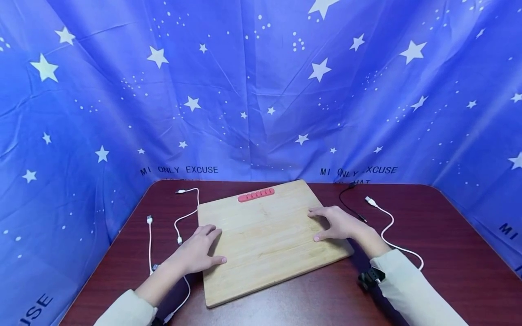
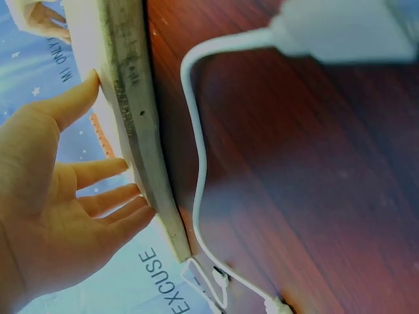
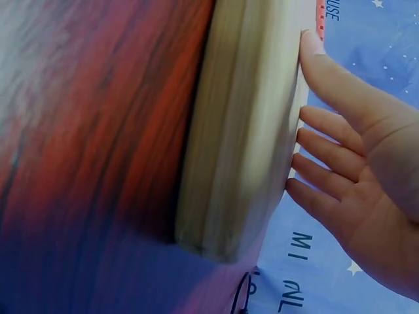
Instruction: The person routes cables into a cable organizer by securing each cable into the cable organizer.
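A pale wooden board (image 1: 265, 244) lies at a slant on the dark red table. A red strip with a row of slots, like a cable holder (image 1: 256, 195), sits along its far edge. My left hand (image 1: 200, 251) rests its fingertips on the board's left side, thumb spread from the fingers. On the right side, my right hand (image 1: 336, 224) touches the top with fingers and thumb apart. Both wrist views show the left hand (image 2: 72, 176) and right hand (image 3: 360, 157) with extended fingers at the board's surface, gripping nothing.
Left of the board lie white USB cables (image 1: 150, 240), one close by the left forearm. To the right are a thin black cable (image 1: 346, 206) and another white USB cable (image 1: 390, 224). A blue star-printed curtain (image 1: 253, 90) hangs behind the table (image 1: 440, 244).
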Available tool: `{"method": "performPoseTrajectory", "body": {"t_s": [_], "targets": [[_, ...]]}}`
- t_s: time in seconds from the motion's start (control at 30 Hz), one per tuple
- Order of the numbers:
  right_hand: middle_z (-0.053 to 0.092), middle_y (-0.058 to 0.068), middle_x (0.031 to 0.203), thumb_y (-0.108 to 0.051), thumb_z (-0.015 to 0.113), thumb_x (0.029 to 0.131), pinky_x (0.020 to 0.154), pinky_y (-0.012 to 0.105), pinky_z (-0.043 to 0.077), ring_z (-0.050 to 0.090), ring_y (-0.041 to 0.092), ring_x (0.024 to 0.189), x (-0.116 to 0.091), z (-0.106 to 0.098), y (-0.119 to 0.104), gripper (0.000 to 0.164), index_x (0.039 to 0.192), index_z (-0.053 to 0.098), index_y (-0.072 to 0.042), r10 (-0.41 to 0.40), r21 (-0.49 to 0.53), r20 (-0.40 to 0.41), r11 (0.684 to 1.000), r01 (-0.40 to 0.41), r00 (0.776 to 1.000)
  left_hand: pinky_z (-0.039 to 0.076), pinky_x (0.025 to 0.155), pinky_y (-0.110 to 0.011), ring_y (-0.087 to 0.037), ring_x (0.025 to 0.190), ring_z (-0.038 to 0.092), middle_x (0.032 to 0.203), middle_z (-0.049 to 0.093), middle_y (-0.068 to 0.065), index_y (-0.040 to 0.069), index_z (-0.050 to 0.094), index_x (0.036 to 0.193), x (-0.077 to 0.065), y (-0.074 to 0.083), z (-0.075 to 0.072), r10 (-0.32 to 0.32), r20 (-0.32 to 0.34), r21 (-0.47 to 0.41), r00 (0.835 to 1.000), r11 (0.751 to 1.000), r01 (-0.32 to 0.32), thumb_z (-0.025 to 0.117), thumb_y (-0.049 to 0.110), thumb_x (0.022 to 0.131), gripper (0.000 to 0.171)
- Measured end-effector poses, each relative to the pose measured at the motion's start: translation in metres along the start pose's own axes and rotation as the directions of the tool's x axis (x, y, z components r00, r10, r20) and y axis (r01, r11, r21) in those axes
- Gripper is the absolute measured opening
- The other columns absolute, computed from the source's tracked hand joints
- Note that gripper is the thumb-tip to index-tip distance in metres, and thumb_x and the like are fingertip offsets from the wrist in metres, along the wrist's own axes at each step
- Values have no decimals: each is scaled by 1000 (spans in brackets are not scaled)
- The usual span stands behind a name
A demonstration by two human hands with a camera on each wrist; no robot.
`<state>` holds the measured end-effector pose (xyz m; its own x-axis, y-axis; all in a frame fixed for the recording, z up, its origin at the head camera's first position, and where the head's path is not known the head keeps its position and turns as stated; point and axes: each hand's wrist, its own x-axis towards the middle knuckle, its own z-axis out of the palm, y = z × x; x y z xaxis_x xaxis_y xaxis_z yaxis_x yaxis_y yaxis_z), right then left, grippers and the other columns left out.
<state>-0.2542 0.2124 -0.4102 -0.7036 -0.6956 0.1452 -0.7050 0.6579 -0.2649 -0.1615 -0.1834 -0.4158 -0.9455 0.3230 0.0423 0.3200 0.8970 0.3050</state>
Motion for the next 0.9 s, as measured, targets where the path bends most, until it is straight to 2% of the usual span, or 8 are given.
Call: {"method": "performPoseTrajectory", "body": {"t_s": [0.17,0.4,0.67,0.9], "targets": [[63,24,127,-33,84,70,99,51,49,60,38,118,-6,1,1,60,116,64,0,24,-1,-19,1000,-24,1000,46,105,-46,-36,127,48,134,53,-23,-4,54,130,1,6,0,-9,12,12,1000,1000,8,79,39,75,74],[63,23,126,-32,83,71,98,50,49,61,38,117,-7,3,2,59,117,64,-1,0,-8,-39,1000,-1,999,44,107,-51,-42,132,46,138,50,-29,-2,55,131,-1,12,1,-36,36,50,999,998,34,76,39,78,70],[64,20,127,-32,83,71,99,49,50,61,36,118,-8,6,5,64,122,62,1,18,-9,-36,1000,-19,999,38,112,-50,-41,137,41,142,47,-30,-3,52,133,-1,13,2,-54,58,-3,997,999,54,76,37,78,73],[61,24,128,-31,82,71,101,51,48,58,39,120,-4,2,2,64,121,63,3,6,-21,-4,1000,-6,1000,37,112,-52,-45,137,39,141,44,-35,-7,51,133,2,15,-4,-71,105,-39,992,996,75,79,34,75,77]]}}
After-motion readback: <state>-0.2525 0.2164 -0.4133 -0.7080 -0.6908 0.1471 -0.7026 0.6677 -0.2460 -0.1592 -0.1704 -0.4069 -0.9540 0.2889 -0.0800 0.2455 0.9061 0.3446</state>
